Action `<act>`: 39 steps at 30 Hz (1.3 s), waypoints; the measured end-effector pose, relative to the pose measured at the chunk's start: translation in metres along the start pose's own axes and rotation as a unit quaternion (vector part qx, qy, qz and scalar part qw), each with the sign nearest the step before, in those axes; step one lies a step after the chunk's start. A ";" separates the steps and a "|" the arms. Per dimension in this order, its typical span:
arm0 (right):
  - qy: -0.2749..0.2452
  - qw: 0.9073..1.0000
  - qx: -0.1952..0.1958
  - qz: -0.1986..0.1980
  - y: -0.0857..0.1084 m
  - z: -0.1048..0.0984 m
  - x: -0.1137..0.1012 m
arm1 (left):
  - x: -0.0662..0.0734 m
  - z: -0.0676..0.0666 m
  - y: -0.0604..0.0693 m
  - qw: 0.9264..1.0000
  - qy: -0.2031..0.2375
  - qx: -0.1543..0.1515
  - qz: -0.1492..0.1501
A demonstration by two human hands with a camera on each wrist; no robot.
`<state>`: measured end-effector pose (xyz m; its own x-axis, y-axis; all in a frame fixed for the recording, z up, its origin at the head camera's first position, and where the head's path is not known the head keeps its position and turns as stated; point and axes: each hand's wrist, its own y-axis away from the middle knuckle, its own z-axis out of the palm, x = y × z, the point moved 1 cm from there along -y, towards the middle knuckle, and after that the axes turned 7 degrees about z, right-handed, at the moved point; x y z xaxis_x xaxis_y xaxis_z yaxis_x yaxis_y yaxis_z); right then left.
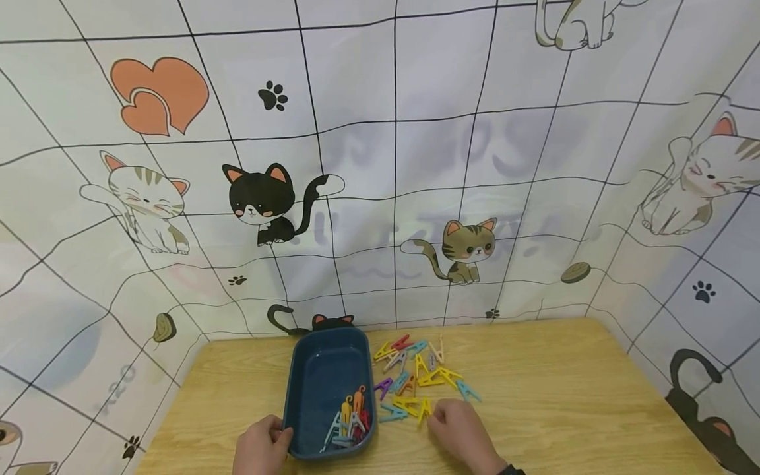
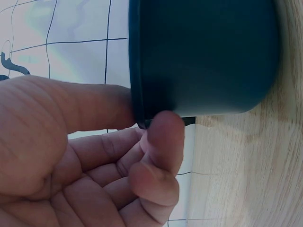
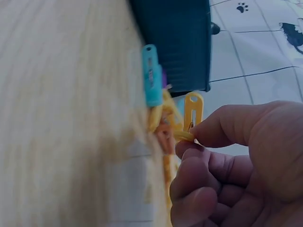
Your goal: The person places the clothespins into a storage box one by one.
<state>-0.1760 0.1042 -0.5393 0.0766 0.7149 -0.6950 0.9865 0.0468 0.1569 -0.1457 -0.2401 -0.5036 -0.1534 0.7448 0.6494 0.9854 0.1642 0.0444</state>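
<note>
A dark blue plastic tray (image 1: 323, 343) stands on the wooden table, with several clothespins (image 1: 350, 419) in its near right corner. My left hand (image 1: 263, 446) grips the tray's near left rim; the left wrist view shows thumb and fingers pinching that rim (image 2: 136, 61). To the right of the tray, my right hand (image 1: 460, 429) pinches a yellow clothespin (image 3: 193, 111) between thumb and forefinger. Loose clothespins in yellow, blue, purple, red and other colours lie between the tray and my right hand, among them a light blue clothespin (image 1: 468, 390).
The light wooden table (image 1: 552, 389) reaches back to a wall covering (image 1: 362, 158) with black grid lines and cartoon cats. The same covering rises at the left and right sides.
</note>
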 end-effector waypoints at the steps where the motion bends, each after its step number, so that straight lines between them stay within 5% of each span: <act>1: -0.003 1.000 0.001 -0.010 0.000 -0.001 -0.002 | 0.001 0.000 0.000 1.000 0.000 0.001 0.000; 14: -0.054 0.988 0.012 -0.141 -0.001 -0.006 -0.046 | 0.002 -0.001 0.002 1.000 0.000 0.007 0.002; 33: -0.075 0.979 -0.037 -0.186 -0.002 0.018 -0.079 | 0.002 0.001 0.000 1.000 0.001 0.002 -0.002; 39: -0.094 0.979 -0.058 -0.172 -0.005 0.027 -0.080 | 0.001 0.001 0.000 1.000 0.002 0.000 -0.003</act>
<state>-0.1829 0.0282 -0.5034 -0.2211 0.5027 -0.8357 0.9362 0.3496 -0.0374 -0.1459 -0.2385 -0.5041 -0.1598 0.7415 0.6516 0.9844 0.1694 0.0487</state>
